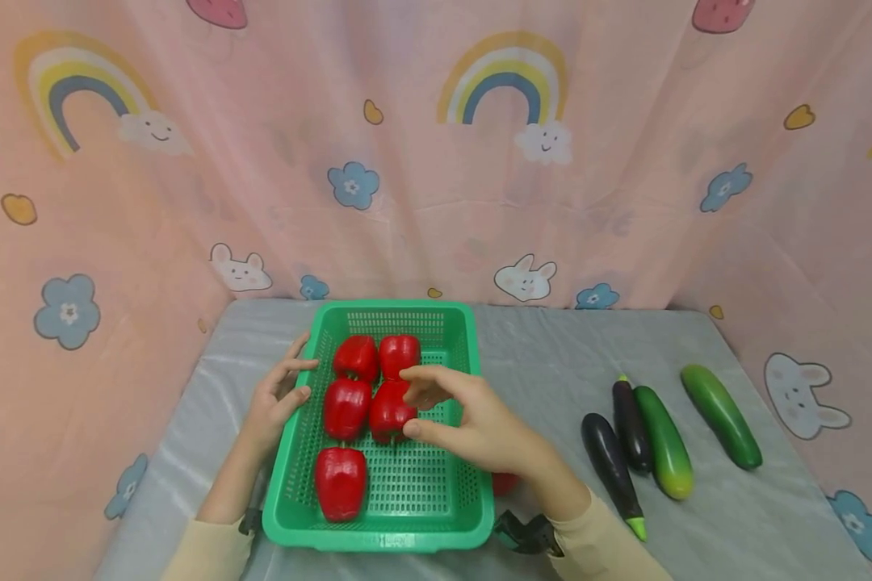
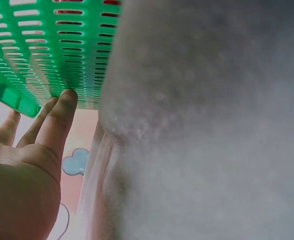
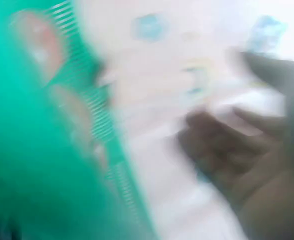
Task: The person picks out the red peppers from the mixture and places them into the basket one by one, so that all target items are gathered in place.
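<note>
A green plastic basket (image 1: 378, 541) stands on the table with several red bell peppers (image 1: 341, 484) in it. My left hand (image 1: 269, 407) rests against the basket's left side; in the left wrist view its fingertips touch the slotted wall (image 2: 47, 55). Over the right half of the basket hovers my right hand (image 1: 475, 424), fingers loosely bent, thumb apart, with nothing in its grasp. It partly covers one bell pepper (image 1: 391, 413) in the middle. The right wrist view is blurred, showing the hand (image 3: 242, 160) apart from the basket wall.
To the right lie two eggplants (image 1: 610, 464) and two green cucumber-like vegetables (image 1: 723, 415). A red item (image 1: 505, 483) sits just right of the basket, mostly hidden by my right arm. A pink patterned curtain (image 1: 421, 226) hangs behind the grey-covered table (image 1: 538, 347).
</note>
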The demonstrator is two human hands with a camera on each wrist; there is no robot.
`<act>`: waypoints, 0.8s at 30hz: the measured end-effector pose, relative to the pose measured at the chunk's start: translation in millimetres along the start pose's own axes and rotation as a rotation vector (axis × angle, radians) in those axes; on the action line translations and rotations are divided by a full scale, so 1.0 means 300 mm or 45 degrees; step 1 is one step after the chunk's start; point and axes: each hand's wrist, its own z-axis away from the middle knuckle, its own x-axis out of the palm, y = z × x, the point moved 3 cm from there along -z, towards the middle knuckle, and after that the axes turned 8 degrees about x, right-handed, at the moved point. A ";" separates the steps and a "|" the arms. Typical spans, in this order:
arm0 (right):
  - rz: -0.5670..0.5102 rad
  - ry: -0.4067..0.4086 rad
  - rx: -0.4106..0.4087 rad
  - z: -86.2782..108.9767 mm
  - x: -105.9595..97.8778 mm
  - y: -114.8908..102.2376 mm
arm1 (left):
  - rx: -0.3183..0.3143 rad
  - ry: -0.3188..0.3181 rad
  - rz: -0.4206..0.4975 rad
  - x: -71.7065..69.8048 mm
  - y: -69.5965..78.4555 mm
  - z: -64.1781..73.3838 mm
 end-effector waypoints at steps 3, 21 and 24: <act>-0.032 0.027 0.030 0.018 -0.017 0.019 | 0.011 0.003 -0.007 -0.001 -0.001 0.000; -0.044 0.230 0.102 0.182 -0.141 0.107 | 0.043 0.002 0.002 0.000 0.000 0.000; -0.010 0.242 0.128 0.205 -0.154 0.128 | 0.044 0.004 0.008 0.000 -0.001 0.001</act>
